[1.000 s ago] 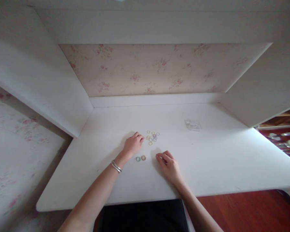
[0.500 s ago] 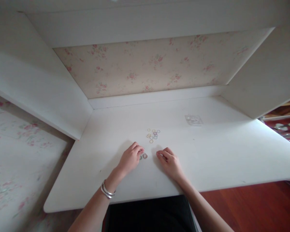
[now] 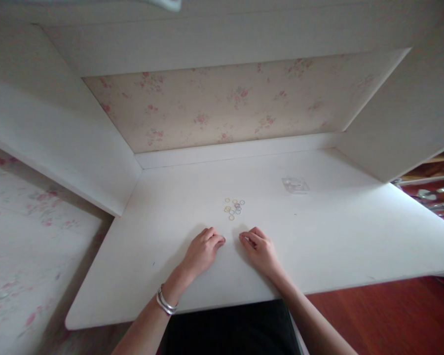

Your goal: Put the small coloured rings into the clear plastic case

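Two bare hands rest on the white desk (image 3: 318,236), close together near its front edge. Farthest left, silver bangles (image 3: 166,301) circle the left wrist. The left hand (image 3: 203,249) lies palm down with its fingers curled under, the fingertips (image 3: 219,240) pressed to the desk — whether anything sits beneath them cannot be told. Just beside it, across a narrow gap, the right hand (image 3: 261,250) is also curled, thumb and forefinger drawn together at the tip; nothing can be made out between them. Beyond the gap, further back on the desk and apart from both hands, lies a small cluster of coloured rings (image 3: 234,208) — yellow, blue and purple ones, loosely touching. Well to the right sits a small clear plastic bag (image 3: 295,185), flat on the surface.
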{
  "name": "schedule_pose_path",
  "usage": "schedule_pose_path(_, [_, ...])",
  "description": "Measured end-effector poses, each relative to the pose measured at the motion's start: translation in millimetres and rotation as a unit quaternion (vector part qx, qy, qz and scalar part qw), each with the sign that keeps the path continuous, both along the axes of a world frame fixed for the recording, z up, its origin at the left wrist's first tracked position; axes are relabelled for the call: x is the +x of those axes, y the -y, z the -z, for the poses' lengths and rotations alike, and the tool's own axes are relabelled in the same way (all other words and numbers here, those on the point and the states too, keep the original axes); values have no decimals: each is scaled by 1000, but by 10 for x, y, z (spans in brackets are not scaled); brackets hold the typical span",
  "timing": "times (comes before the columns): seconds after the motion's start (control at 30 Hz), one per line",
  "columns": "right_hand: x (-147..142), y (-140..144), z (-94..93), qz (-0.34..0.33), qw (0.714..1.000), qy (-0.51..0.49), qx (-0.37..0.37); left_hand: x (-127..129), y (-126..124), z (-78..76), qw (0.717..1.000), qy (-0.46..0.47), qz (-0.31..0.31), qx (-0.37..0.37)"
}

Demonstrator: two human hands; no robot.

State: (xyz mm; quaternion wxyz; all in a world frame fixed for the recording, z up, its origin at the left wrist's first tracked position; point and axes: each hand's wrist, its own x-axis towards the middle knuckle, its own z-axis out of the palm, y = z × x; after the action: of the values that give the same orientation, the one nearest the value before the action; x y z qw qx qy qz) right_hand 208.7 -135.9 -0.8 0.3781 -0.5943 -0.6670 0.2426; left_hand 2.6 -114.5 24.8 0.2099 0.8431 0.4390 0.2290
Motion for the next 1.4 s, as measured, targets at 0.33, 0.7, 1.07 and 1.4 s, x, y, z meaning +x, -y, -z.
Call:
schedule_pose_path(0.33, [-62, -154, -50, -10, 995, 92, -34, -320, -191, 63, 973, 158, -157, -63])
schedule_pose_path(0.7, [-213, -628, -90, -54, 968, 243, 1, -438, -204, 114, 947, 231, -167, -150])
schedule_pose_path(1.07, [-266, -315, -140, -73, 966, 245, 26, -476, -204, 109, 947, 222, -165, -162])
schedule_pose_path(1.4, [-331, 5, -102, -86, 968, 235, 21, -452, -192, 114, 948, 216, -171, -161])
